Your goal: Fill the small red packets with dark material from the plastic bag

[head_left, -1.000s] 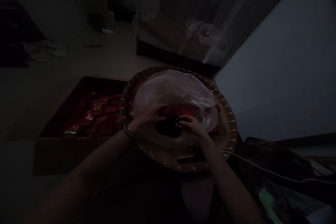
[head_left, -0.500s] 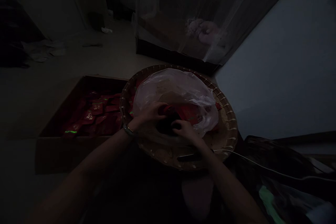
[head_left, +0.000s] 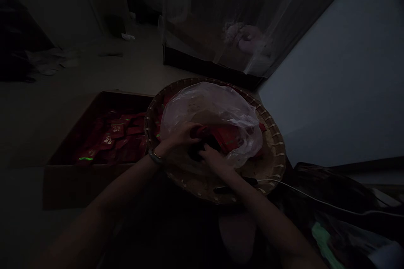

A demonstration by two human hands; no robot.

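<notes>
A round woven basket tray [head_left: 275,156] holds a clear plastic bag [head_left: 214,107] with red packets [head_left: 227,136] inside. My left hand [head_left: 179,145], a bangle on its wrist, curls over the bag's near edge and grips it with a small red and dark thing. My right hand [head_left: 214,160] has its fingers pinched at the same spot, touching the left hand. In the dim light I cannot make out what lies between the fingers.
A cardboard box [head_left: 63,176] of red packets [head_left: 110,136] sits left of the basket. A white cable [head_left: 315,202] runs right from the basket over dark clutter. A netted wooden frame [head_left: 221,29] stands behind, and a pale wall is on the right.
My right hand has slid left and closer to my left hand, and the bag's near edge has shifted, showing more of the red packets inside.
</notes>
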